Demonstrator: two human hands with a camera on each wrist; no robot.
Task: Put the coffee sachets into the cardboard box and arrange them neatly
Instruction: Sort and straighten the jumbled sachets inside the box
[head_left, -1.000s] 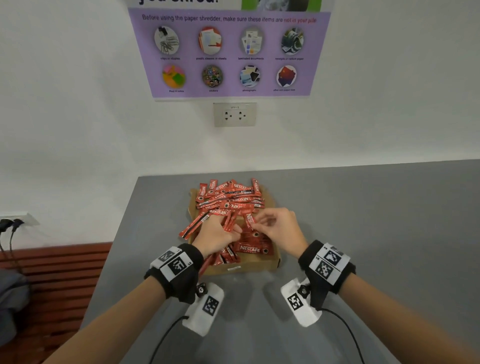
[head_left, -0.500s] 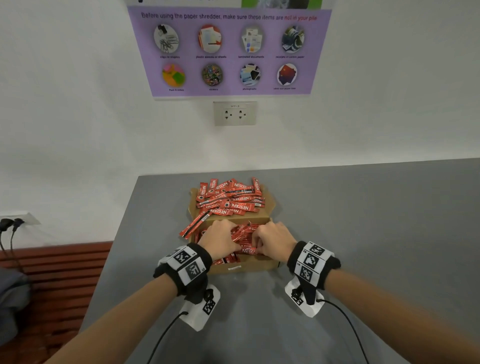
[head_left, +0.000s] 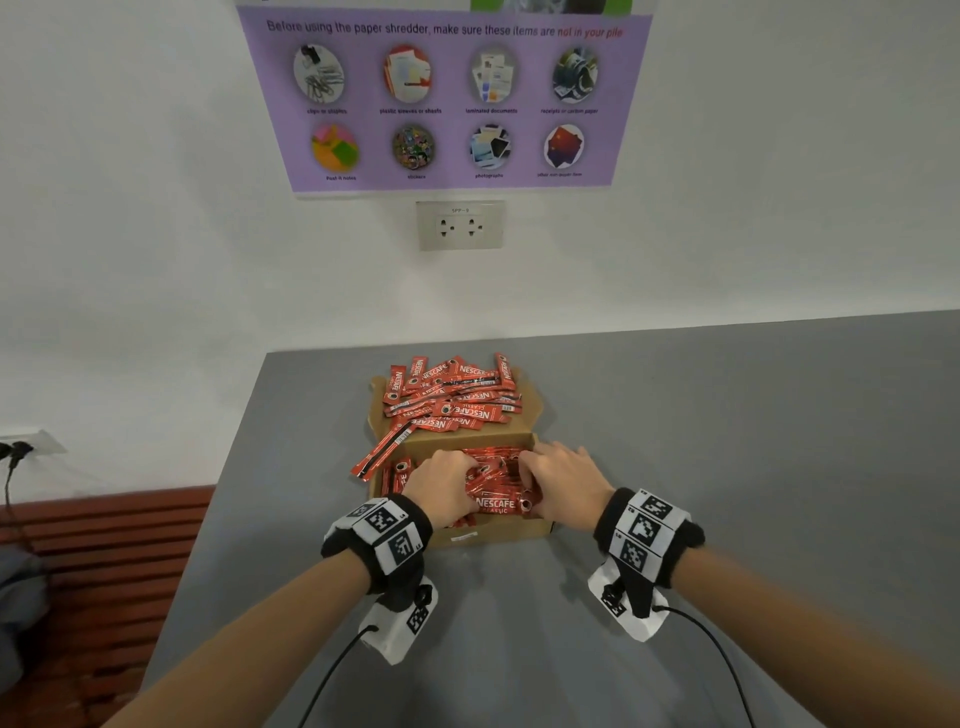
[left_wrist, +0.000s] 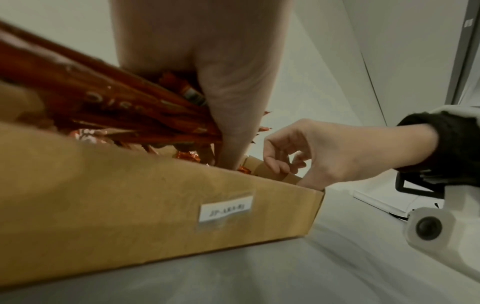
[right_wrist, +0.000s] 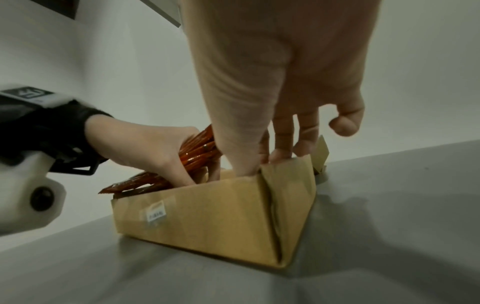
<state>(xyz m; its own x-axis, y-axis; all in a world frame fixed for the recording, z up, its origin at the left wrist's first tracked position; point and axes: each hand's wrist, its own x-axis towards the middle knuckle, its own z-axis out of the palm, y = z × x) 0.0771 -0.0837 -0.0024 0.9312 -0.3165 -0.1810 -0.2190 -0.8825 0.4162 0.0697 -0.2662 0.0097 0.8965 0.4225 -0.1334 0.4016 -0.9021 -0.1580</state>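
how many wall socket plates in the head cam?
2. One socket plate sits under the purple poster, nothing plugged in. A second plate is low at the left edge, with black plugs in it. Others may lie out of frame.

Both forearms reach forward — left hand (head_left: 441, 486) with fingers curled in a grip, right hand (head_left: 563, 486) with fingers pointing down.

One cardboard box (head_left: 488, 532). Two hands: left hand (head_left: 441, 486), right hand (head_left: 563, 480). Coffee sachets (head_left: 457, 397): several dozen, heaped, exact count not readable. One poster (head_left: 447, 98), one wall socket (head_left: 460, 225).
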